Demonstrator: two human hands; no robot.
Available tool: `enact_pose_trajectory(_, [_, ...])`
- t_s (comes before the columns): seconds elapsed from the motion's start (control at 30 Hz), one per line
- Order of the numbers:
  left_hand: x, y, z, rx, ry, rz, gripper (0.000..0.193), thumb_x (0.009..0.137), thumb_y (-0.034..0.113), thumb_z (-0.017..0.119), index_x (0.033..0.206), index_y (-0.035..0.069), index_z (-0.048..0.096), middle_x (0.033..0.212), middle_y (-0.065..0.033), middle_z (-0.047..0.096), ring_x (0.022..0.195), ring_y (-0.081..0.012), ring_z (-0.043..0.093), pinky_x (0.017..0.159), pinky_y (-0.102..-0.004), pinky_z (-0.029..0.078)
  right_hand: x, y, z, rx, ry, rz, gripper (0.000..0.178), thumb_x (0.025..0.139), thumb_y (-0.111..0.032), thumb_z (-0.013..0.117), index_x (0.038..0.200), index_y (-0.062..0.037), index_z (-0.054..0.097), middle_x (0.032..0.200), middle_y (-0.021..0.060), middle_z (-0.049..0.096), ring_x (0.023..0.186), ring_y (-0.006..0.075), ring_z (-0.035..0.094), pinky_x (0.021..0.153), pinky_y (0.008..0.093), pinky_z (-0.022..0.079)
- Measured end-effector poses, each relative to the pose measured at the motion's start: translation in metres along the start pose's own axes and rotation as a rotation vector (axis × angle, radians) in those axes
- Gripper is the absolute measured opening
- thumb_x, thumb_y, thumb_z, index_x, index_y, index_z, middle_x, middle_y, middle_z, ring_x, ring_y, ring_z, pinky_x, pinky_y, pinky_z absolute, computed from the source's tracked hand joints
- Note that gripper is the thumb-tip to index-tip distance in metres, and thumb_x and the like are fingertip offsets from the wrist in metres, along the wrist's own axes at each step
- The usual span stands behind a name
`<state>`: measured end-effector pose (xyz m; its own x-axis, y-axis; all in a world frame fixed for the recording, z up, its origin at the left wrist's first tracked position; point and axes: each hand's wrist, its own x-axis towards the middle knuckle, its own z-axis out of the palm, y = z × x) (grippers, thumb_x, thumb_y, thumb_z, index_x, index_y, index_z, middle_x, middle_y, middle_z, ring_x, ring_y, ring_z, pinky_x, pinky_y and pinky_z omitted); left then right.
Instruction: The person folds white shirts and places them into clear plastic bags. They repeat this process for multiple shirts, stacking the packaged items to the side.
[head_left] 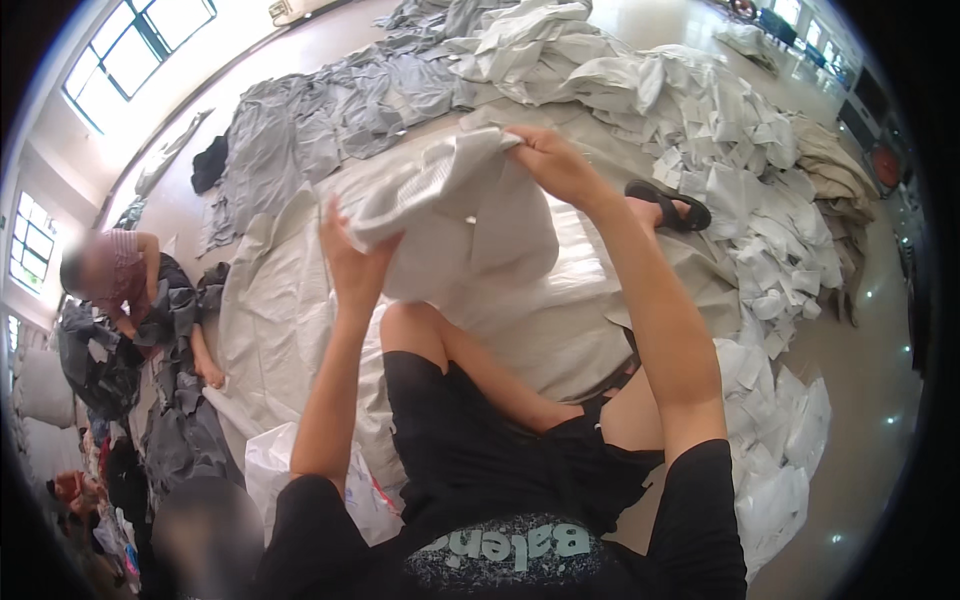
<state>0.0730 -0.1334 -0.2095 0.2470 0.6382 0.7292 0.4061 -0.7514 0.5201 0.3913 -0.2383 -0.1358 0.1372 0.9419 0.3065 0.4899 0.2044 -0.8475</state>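
Note:
A pale grey garment (480,225) with a ribbed-looking band along its upper part hangs in front of me, raised above my lap. My right hand (555,165) pinches its top right corner between thumb and fingers. At the garment's left edge is my left hand (358,262), thumb and fingers apart, the fingertips a little smeared by motion. The thumb lies against the cloth, and the hand does not close on it. Beneath spreads a large off-white sheet (290,320), on which I sit with my legs bent.
Grey garments (300,120) lie heaped at the far left, with a pile of white pieces (690,100) curving round the right. A person (125,275) sits at the left among dark cloth. Near my left arm is a white plastic bag (275,460). A black sandal (672,207) is on my foot.

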Motion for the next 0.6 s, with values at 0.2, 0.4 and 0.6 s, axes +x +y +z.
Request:
enact_pose_trajectory(0.2, [-0.04,-0.014,0.049,-0.075,-0.131,-0.223,0.014,0.092,0.009,0.069,0.101,-0.002,0.07,0.086,-0.0265,0.07,0.082,-0.0473,0.069,0.071,-0.0487,0.052,-0.029,0.014,-0.014,-0.351,0.144,-0.009,0.027,0.107,-0.023,0.059,0.118,-0.0042,0.074,0.107,0.0128,0.076,0.095,0.0258,0.07,0.088,0.0391,0.053])
enact_pose_trajectory(0.4, [0.09,0.02,0.039,0.096,-0.079,0.262,0.021,0.094,0.018,0.073,0.088,0.001,0.062,0.075,-0.0222,0.066,0.073,-0.0462,0.066,0.064,-0.0523,0.05,-0.032,0.021,-0.031,-0.963,0.277,0.197,0.025,0.102,-0.028,0.067,0.107,-0.0065,0.079,0.098,0.0148,0.079,0.094,0.0326,0.076,0.085,0.0477,0.059])
enact_pose_trajectory(0.6, [0.235,0.04,-0.026,0.318,-0.143,0.918,0.019,0.088,0.016,0.083,0.1,0.006,0.073,0.082,-0.0126,0.074,0.068,-0.0289,0.072,0.064,-0.0363,0.058,-0.026,-0.028,-0.127,-0.142,0.034,0.222,0.039,0.102,-0.042,0.075,0.101,-0.0032,0.08,0.089,0.0022,0.078,0.084,0.0088,0.074,0.08,0.0264,0.06])
